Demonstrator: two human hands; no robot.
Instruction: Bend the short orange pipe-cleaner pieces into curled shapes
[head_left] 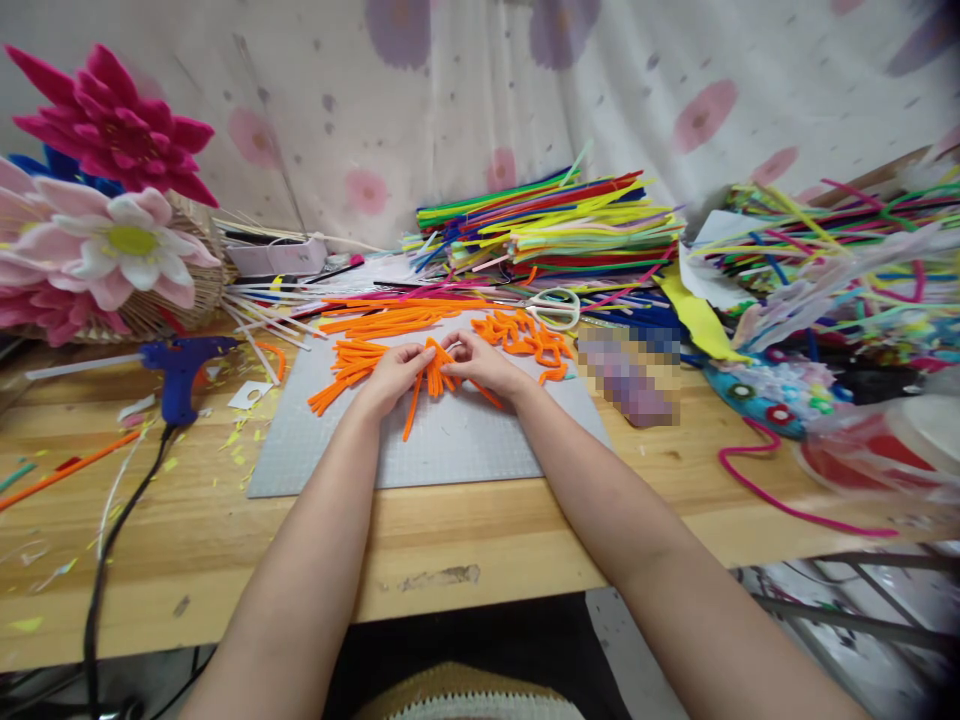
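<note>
Head view, starting far left of your grip: pink and white flowers [105,235] stand at the back of the bench [225,540]. A blue glue gun [180,372] lies nearer, its black cord trailing toward you. Just left of your grip and behind it, straight orange stems [375,325] lie spread on the grey mat [450,450].

Your left hand [394,375] and right hand [480,365] meet over the mat, and both are pinched shut on one orange bundle [435,372]. The bundle sits between your fingertips, with loose ends fanning down onto the mat.

Just right of your grip lies a heap of bent orange pieces [525,335], with white scissors [553,305] behind them. Further back is a stack of coloured stems [547,225]. Well to the right, a pink stem [780,500] curls across the bench.
</note>
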